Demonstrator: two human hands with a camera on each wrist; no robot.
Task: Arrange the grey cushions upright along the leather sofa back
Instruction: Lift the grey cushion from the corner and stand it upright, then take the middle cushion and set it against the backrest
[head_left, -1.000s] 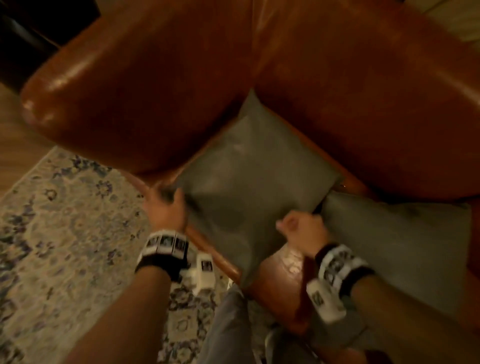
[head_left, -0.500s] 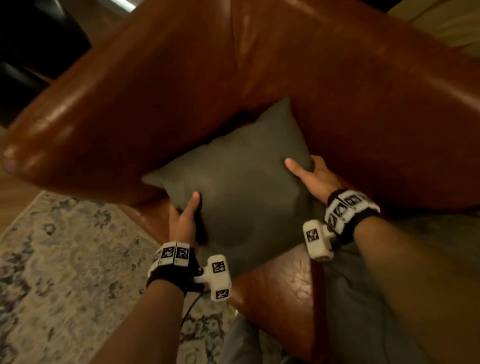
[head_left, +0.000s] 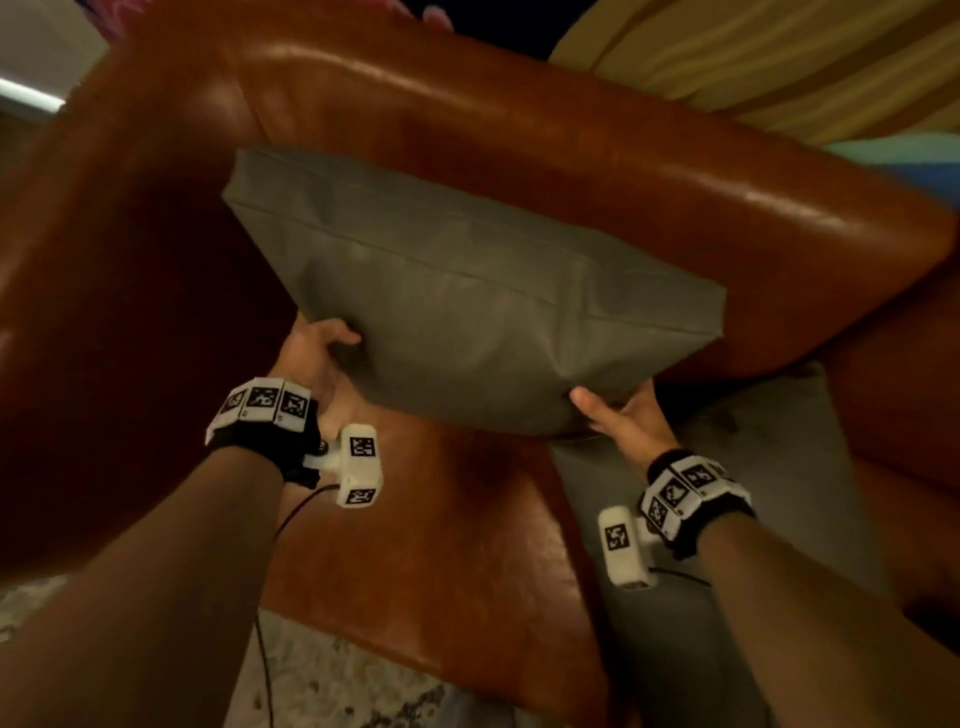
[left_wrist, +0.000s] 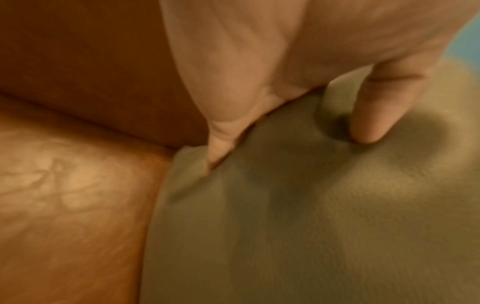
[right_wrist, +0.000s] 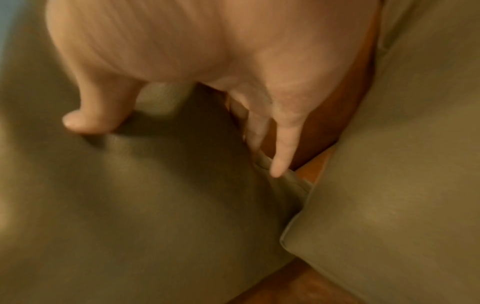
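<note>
A grey cushion (head_left: 467, 306) is held up against the brown leather sofa back (head_left: 597, 171), tilted, its top edge leaning on the leather. My left hand (head_left: 317, 358) grips its lower left corner, thumb pressed into the front (left_wrist: 369, 123) and fingers behind. My right hand (head_left: 618, 421) grips the lower right corner, thumb on the front face (right_wrist: 85, 121), fingers behind the seam. A second grey cushion (head_left: 737, 499) lies flat on the seat to the right, also in the right wrist view (right_wrist: 389, 185).
The sofa's left armrest (head_left: 104, 291) rises close beside the held cushion. The bare leather seat (head_left: 441, 535) lies below my hands. A patterned rug (head_left: 322, 686) covers the floor in front. Striped fabric (head_left: 753, 67) shows behind the sofa back.
The cushion went from lying flat on the seat to raised against the sofa back. Both hands shifted to its lower corners and lifted it.
</note>
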